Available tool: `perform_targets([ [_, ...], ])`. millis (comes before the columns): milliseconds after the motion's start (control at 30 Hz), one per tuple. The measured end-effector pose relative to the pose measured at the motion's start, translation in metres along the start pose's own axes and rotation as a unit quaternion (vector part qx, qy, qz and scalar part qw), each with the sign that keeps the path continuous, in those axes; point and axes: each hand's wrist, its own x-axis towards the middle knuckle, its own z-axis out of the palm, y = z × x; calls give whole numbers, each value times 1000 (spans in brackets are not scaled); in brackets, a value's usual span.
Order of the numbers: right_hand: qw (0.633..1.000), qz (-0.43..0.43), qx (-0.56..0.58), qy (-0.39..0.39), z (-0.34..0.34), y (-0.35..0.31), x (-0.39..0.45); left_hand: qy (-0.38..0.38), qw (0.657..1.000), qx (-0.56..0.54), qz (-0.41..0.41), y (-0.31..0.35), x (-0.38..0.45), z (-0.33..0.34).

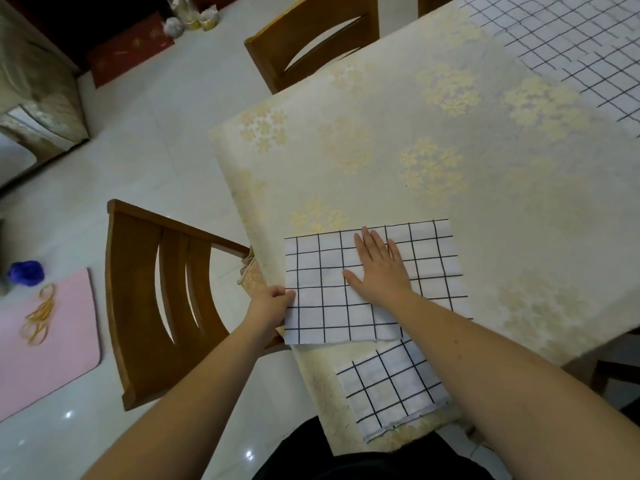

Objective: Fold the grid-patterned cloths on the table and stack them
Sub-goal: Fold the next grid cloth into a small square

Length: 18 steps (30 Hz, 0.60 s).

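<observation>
A white cloth with a black grid (322,299) lies folded flat near the table's left edge. My right hand (379,266) rests flat on its middle, fingers spread. My left hand (272,304) pinches the cloth's left edge at the table's side. A smaller folded grid cloth (391,386) lies closer to me, partly under my right forearm. A large unfolded grid cloth (575,46) is spread at the far right of the table.
The table (433,150) wears a cream floral cover. One wooden chair (162,292) stands at its left side, another (311,39) at the far end. A pink mat (45,341) with rubber bands lies on the tiled floor.
</observation>
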Motion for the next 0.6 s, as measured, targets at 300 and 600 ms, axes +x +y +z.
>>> perform_targets([
  [300,884,74,461,-7,-30,16,-1,-56,989,9,135,43,-41,-6],
  [600,727,146,671,-4,-102,35,-39,-101,952,108,268,99,-84,45],
])
